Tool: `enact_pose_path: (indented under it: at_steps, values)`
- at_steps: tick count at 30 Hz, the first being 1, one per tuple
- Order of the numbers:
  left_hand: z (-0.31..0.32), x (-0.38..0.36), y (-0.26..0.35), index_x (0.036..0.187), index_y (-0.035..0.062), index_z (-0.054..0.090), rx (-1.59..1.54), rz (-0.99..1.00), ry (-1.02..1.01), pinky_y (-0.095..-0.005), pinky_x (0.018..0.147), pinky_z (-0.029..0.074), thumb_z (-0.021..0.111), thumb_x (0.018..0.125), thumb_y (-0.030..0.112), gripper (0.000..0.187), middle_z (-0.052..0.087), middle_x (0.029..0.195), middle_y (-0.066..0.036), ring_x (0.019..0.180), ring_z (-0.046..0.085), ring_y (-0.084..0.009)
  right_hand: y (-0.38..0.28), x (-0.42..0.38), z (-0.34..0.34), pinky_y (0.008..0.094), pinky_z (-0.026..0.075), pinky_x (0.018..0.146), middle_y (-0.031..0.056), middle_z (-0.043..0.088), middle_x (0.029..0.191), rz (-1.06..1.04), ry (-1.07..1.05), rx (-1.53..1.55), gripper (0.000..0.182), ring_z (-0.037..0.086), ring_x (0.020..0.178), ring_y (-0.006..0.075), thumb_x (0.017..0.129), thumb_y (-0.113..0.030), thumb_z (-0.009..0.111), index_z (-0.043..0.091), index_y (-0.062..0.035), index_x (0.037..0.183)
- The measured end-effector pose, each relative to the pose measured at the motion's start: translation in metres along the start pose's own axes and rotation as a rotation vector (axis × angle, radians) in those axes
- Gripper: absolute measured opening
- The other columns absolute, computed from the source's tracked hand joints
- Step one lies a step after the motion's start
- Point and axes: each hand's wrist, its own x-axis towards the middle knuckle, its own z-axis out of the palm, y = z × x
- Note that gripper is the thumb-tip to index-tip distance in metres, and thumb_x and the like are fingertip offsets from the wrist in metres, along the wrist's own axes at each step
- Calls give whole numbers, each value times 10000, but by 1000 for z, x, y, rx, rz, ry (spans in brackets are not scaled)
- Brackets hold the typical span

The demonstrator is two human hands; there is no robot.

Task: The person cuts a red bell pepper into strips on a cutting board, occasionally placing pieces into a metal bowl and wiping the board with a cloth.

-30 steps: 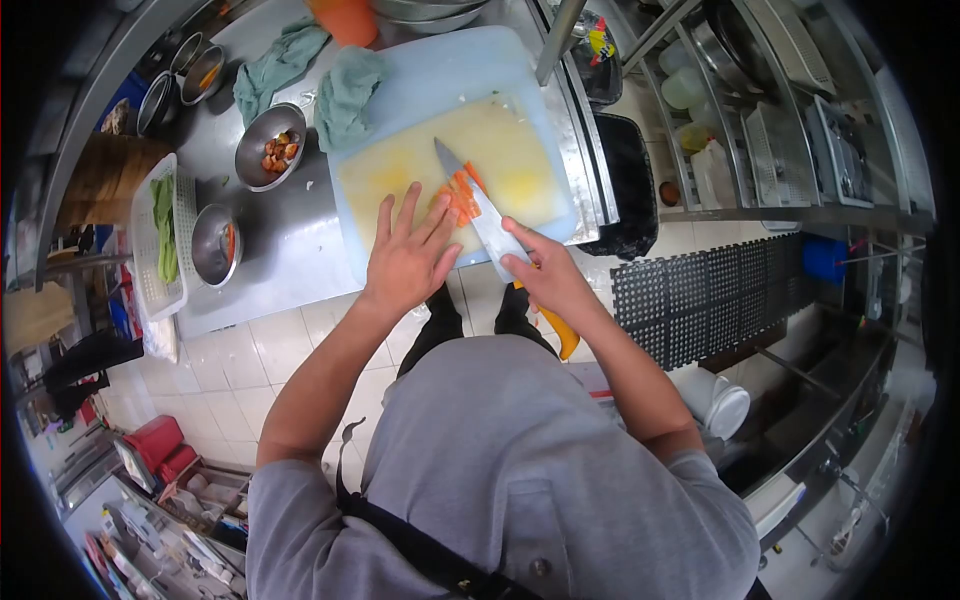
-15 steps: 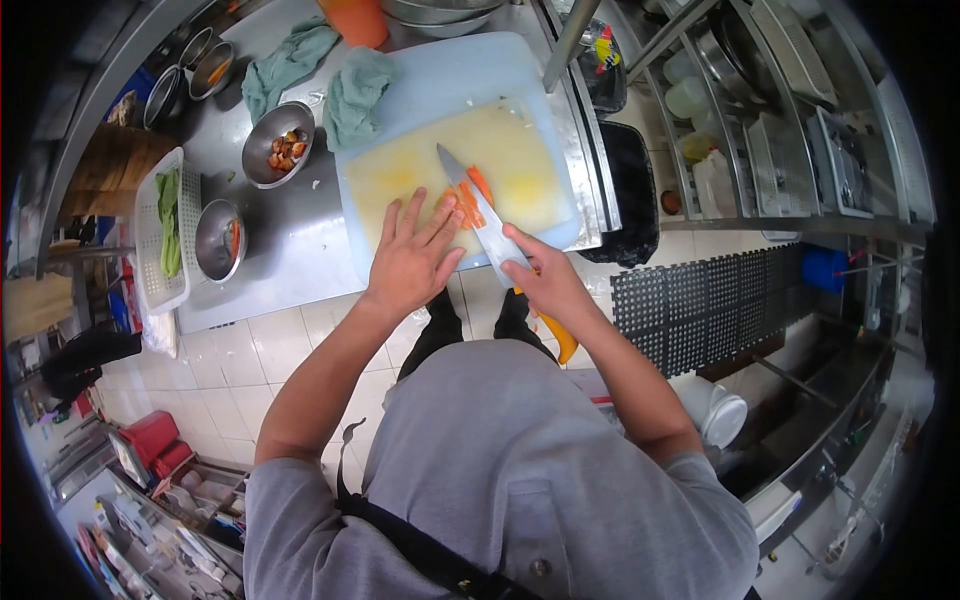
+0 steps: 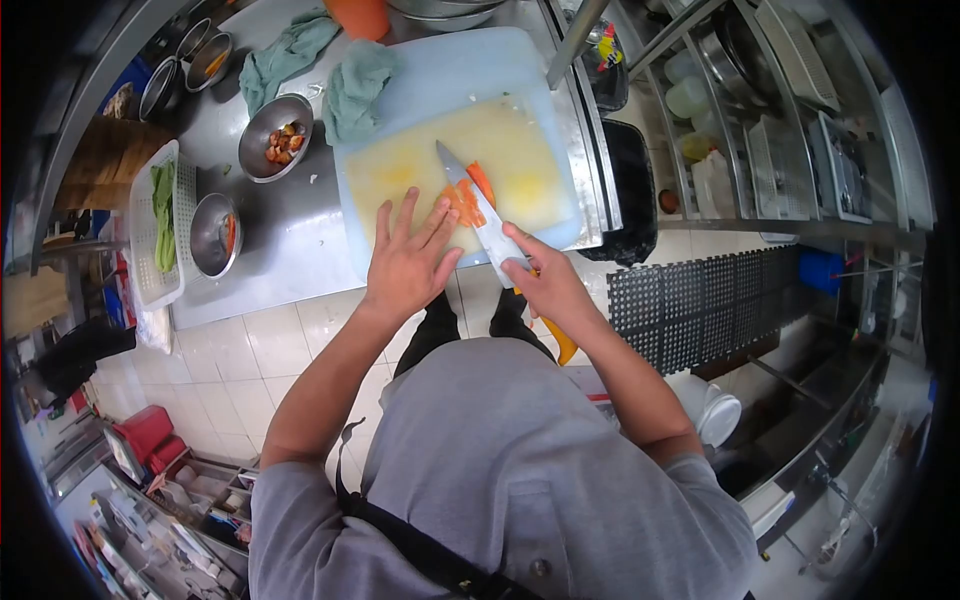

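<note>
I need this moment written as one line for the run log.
left hand: flat, fingers on carrot pieces | right hand: grips knife, blade on carrot | surface: cutting board | nearby: metal bowl, green cloth

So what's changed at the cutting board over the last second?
Very little. The right hand keeps its grip on the knife, whose blade sits a touch farther along the carrot pieces. The left hand stays flat, fingers spread, beside them. Cutting board, bowls and cloths are unmoved.
</note>
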Motion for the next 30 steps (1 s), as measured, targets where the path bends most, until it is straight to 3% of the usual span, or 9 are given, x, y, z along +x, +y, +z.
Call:
enact_pose_path:
  at_steps: [12,30]
  values:
    - [2,-2,-2,1448,89,694,-41,-4,11,-666,1245,292,723,1004,373,528,608,1586,-64,1529,434,-418,6,12,1,268,454,455,26,604,804,-9,-44,51,623,487,521,72,1062,-147,687,491,-120,1653]
    - [6,-4,1,1355,54,736,-21,-8,70,-685,1233,304,743,982,341,471,676,1493,-74,1515,453,-431,-3,10,0,267,460,470,10,600,792,-36,-51,15,623,474,532,62,1064,-166,678,492,-144,1658]
